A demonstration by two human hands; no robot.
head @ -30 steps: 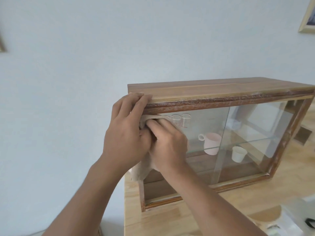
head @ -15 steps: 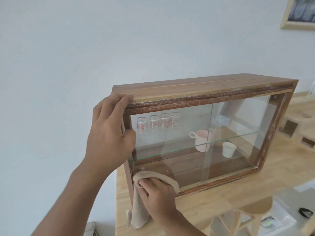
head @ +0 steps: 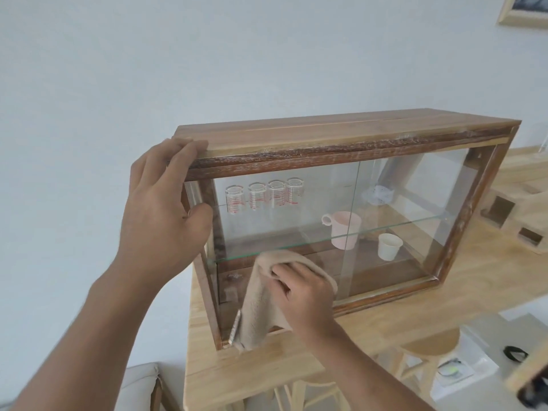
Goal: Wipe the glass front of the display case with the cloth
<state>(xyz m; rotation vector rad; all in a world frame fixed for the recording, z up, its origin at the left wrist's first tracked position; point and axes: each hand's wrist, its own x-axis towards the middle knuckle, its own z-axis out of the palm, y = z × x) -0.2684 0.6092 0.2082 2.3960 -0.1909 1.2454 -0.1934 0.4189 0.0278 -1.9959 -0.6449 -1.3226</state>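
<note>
A wooden display case [head: 341, 134] with a glass front [head: 394, 203] stands on a light wooden table [head: 462, 295]. My left hand [head: 161, 215] grips the case's upper left corner, fingers over the top edge and thumb on the front post. My right hand [head: 302, 298] presses a beige cloth [head: 261, 307] against the lower left part of the glass. The cloth's tail hangs down to the table. Inside are several small measuring glasses [head: 264, 197], a pink mug [head: 344, 229] and a white cup [head: 388, 246].
The table's left edge lies just left of the case. A wooden stool [head: 427, 348] stands under the table at the right. Wooden boxes [head: 510, 215] sit to the right of the case. A framed picture [head: 522, 10] hangs top right.
My right hand swept the cloth from the upper left of the glass down to the bottom, then slightly up and right. My left hand kept its hold on the corner.
</note>
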